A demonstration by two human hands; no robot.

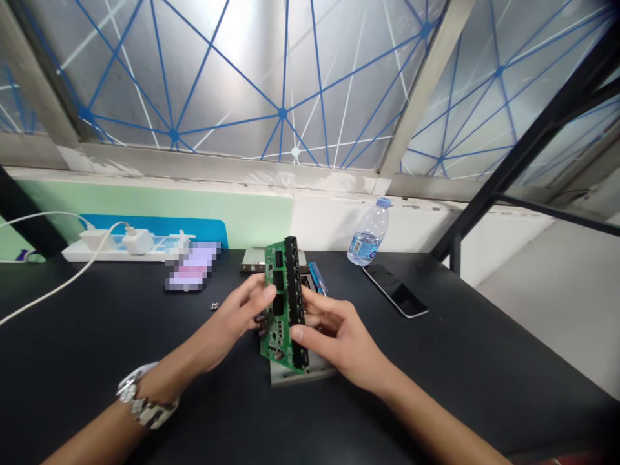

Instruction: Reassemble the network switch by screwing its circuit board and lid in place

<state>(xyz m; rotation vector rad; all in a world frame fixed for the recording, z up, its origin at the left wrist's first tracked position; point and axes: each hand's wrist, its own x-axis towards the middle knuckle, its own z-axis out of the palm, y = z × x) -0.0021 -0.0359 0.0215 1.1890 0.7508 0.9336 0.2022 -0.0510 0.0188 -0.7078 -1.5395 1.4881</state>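
Observation:
Between my two hands a green circuit board (278, 336) is held up on edge, tilted, with a row of black port sockets (295, 290) along its right side. My left hand (247, 303) grips the board's left edge, the thumb lying on its face near black chips. My right hand (334, 326) holds the socket side, thumb in front and fingers behind. Beneath and behind the board is a grey metal case (295, 374), partly hidden by the board and my right hand. A screwdriver with a blue handle (318, 278) lies just behind my right fingers.
A metal cover piece (252, 258) lies behind the board. Small screws (214, 306) sit left of my left hand. A water bottle (371, 234) and a dark phone (396, 290) are at the right; a pixelated phone (194, 266) and a white power strip (121, 248) with cables at the left.

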